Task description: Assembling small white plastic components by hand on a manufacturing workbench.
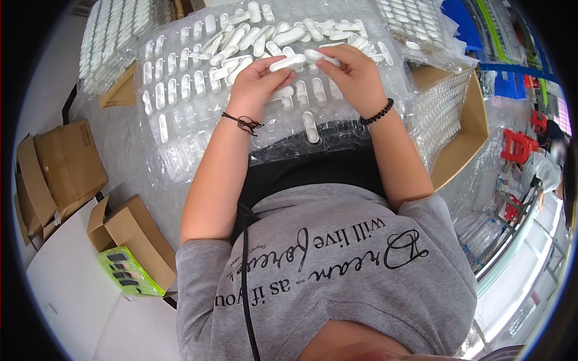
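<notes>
My left hand (262,78) pinches a white oblong plastic piece (288,62) between thumb and fingers. Closed on a second white oblong piece (321,58), my right hand (354,71) holds it close to the first, their ends nearly meeting; I cannot tell whether they touch. Beneath both hands lies a clear plastic tray (205,123) with moulded pockets. Rows of similar white pieces (171,90) fill pockets at its left. Beyond my hands a loose heap of white pieces (289,36) is spread over the tray. One lone piece (310,126) rests in a pocket near my body.
Stacked trays of white pieces (117,42) stand at the far left, and more filled trays (415,24) at the far right. An open carton (475,117) holding clear trays is beside my right arm. Brown cartons (71,159) sit at the left; a red stool (518,146) stands rightward.
</notes>
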Demonstrator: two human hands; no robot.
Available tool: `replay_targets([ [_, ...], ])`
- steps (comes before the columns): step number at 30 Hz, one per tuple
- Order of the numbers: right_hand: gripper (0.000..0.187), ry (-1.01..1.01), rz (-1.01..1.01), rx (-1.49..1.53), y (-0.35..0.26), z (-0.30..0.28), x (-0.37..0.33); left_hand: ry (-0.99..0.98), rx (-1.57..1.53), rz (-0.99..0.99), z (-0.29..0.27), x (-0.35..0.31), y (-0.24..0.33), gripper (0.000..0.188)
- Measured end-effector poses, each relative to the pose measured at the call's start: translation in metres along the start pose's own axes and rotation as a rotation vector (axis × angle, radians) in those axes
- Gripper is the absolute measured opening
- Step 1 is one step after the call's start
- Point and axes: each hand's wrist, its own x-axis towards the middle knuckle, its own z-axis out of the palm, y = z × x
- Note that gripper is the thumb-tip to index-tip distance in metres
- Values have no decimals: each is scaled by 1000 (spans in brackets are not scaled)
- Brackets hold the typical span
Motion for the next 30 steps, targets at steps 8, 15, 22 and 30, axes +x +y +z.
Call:
replay_targets([
  [8,22,-62,95,223,0,13,-8,-185,155,9,-2,-4,-2,33],
  [15,26,-152,394,605,-1,15,-11,-163,82,11,-1,-6,-1,34],
  [22,22,-26,319,467,-6,27,-17,-191,80,48,1,-5,-5,32],
  [30,24,-191,303,515,-4,26,-19,-146,107,39,0,-4,-5,31],
])
